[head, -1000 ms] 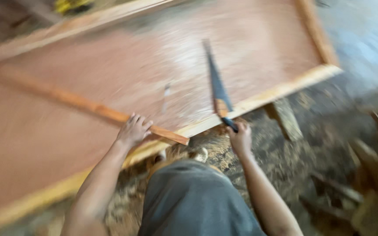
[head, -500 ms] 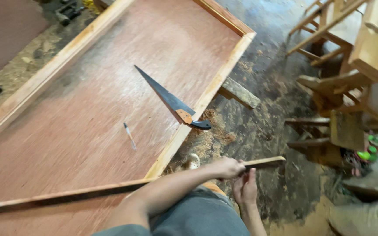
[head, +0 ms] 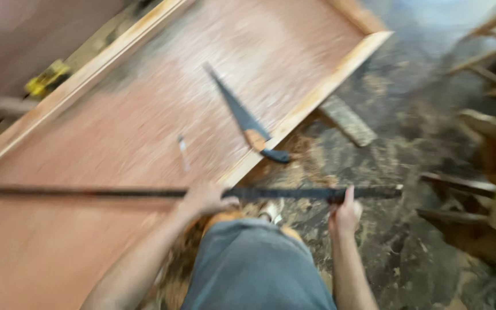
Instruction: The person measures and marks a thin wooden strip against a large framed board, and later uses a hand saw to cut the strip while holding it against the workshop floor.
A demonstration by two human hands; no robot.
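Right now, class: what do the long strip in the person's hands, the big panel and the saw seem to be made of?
Strip: probably wood; thin, straight, dark in the blur.
Panel: likely reddish plywood, matt, with a pale bare-wood frame.
Saw: dark metal blade, with an orange and black handle, perhaps plastic.
Left hand and right hand grip the strip.
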